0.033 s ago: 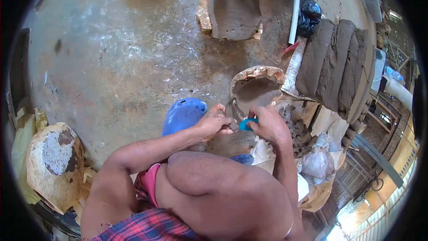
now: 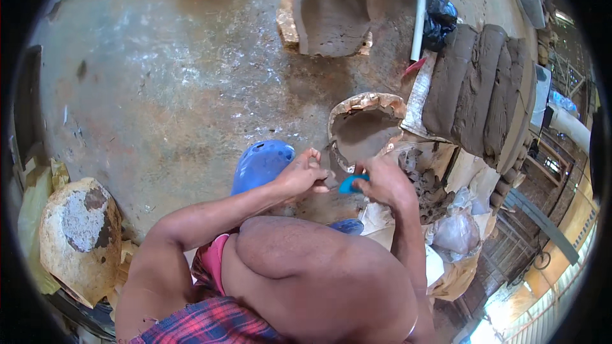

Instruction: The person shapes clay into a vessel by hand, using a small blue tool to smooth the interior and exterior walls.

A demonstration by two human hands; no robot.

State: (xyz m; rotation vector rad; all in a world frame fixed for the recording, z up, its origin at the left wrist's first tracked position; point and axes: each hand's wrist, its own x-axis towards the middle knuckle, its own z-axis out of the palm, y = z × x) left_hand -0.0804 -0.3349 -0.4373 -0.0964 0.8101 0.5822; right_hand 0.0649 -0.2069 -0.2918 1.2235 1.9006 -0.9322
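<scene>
flat teal tool [image 2: 352, 183] slightly lower now, frame centre, gripped by right hand [image 2: 387, 182]. left hand [image 2: 301, 174] curled, contents: cannot tell. round pale clay-lined mould [image 2: 371, 100], right of centre: lining apparently laid; remainder unclear.

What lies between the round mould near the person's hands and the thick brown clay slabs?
In the head view, a pale, flat strip lies between the round mould and the clay slabs. I can't tell what it is made of.

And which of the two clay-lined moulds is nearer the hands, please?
The smaller, rounded mould, just beyond the right hand; the larger mould lies farther off, at the picture's top edge.
</scene>
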